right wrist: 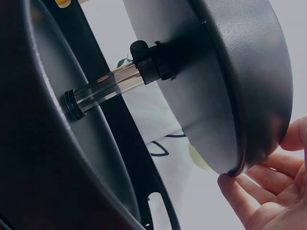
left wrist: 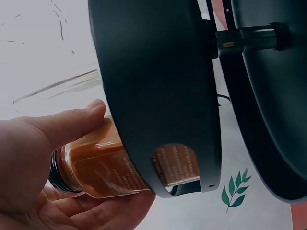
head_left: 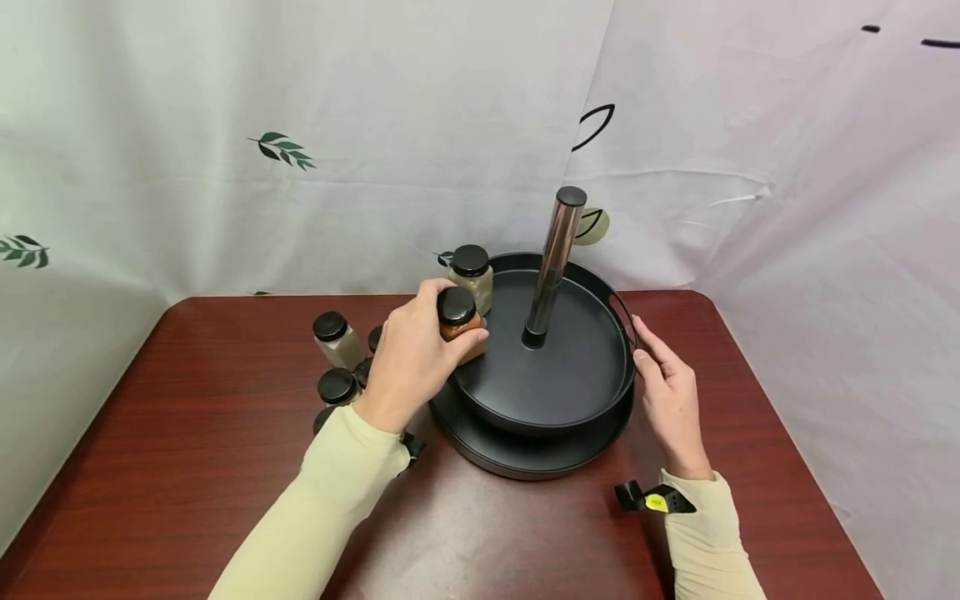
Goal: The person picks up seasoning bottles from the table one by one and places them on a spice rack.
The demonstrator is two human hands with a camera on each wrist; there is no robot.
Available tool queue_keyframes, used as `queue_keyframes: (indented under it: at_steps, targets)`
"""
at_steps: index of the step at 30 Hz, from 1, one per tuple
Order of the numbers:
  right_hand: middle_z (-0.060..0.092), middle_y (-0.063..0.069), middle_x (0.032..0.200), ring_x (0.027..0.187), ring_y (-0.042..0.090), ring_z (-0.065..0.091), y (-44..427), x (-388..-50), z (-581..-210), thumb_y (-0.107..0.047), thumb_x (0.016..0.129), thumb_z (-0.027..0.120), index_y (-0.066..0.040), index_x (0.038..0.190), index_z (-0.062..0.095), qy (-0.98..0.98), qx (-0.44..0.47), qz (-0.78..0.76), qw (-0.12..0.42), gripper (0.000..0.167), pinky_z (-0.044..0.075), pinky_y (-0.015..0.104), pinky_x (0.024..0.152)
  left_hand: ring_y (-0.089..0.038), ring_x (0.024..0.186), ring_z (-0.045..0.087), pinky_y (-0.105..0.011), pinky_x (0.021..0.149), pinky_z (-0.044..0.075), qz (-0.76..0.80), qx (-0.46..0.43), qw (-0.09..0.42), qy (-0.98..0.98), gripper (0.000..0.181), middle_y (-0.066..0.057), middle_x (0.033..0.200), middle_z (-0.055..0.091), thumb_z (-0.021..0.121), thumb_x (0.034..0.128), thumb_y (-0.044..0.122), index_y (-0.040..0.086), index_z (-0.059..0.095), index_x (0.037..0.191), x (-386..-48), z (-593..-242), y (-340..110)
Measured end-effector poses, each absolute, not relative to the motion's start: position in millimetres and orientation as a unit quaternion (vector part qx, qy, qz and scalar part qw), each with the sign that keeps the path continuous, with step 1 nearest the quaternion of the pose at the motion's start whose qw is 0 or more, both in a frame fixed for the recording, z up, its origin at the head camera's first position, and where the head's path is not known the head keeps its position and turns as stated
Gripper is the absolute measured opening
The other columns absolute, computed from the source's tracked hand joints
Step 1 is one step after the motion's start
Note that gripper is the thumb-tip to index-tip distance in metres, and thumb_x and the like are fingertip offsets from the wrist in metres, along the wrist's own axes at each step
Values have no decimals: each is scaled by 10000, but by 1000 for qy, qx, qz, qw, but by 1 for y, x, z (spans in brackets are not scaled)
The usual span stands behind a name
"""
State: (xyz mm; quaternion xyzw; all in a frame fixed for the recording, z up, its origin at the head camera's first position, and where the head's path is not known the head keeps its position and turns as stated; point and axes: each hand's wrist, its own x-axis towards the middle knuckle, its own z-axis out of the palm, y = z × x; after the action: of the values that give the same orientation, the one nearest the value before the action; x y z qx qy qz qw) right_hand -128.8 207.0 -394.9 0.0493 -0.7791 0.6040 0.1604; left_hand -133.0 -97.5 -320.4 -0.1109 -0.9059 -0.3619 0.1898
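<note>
White fabric (head_left: pixel 420 100) printed with leaf sprigs hangs behind and around your reddish-brown table (head_left: pixel 225 433), whose far corners are rounded. Towards its far side stands a matte black round stand in two tiers: a lower tray (head_left: pixel 525 468) and, above it, an upper tray (head_left: pixel 573 367) with a rim and cut-out handles. From the upper tray's floor rises a clear post (head_left: pixel 555 258), capped in black.

Your right hand (head_left: pixel 670 396) has thumb and fingers clamped on the upper tray's rim, beside a handle. Your left hand (head_left: pixel 412 350) grips the orange-brown jar (left wrist: pixel 105 165), thumb on one side and fingers on the other.

That jar is at the upper tray's left edge, its lower part behind the rim and showing through a handle opening; you cannot tell whether its base touches the tray floor. Its body is transparent and squarish with rounded corners, filled with orange-brown contents, marked with small pale print and topped by a glossy black lid (head_left: pixel 456 306).

Just behind it is a pale-filled jar (head_left: pixel 471 287). More black-lidded jars (head_left: pixel 343 348) cluster left of the stand, partly hidden by your left arm.
</note>
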Motion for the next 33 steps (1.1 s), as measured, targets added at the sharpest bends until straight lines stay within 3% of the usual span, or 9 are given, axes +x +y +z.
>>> queue_keyframes:
  at_steps: [22, 33]
  targets:
    - [580, 120, 1416, 1291, 76, 540, 208, -130, -396, -126, 1072, 472, -117, 1456, 542, -793, 43, 584, 168, 391, 436, 137, 983, -293, 926, 704, -460, 789, 564, -352, -101, 186, -912, 622, -146, 1078, 696, 858, 822, 268, 32, 522, 1289, -136, -323, -95]
    - [597, 107, 1397, 1241, 36, 562, 209, -130, -396, -145, 1070, 490, -124, 1441, 561, -801, 45, 571, 175, 379, 439, 131, 969, -250, 912, 683, -430, 746, 541, -345, -110, 203, -910, 722, -103, 1114, 689, 884, 788, 294, 63, 488, 1345, -131, -320, -102]
